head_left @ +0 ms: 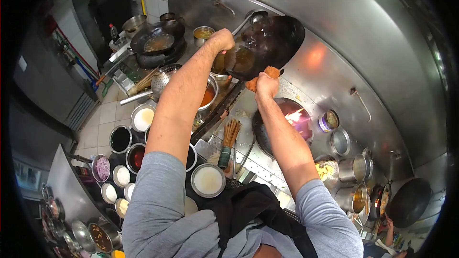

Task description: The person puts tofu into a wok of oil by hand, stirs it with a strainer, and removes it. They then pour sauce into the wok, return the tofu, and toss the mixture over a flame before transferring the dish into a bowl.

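Note:
A black wok [275, 43] is raised and tilted toward the left, brown liquid [239, 60] collected at its lower side. My right hand [267, 86] grips the wok's near edge through an orange-brown cloth [272, 71]. In my closed left hand [223, 41] is the handle of a metal ladle [258, 17], whose bowl lies over the wok's far rim. Below the wok's lower lip sits a metal pot [223, 79], mostly hidden. Flames [294, 115] rise from the burner [267, 136] beneath my right forearm.
A second wok [160, 43] with liquid stands at the back left. Bowls of sauces, a white-filled pot [208, 180] and a bamboo brush [229, 138] are close by. Metal pots [354, 168] line the right side. Another person's hand [389, 224] is near a dark wok [409, 203].

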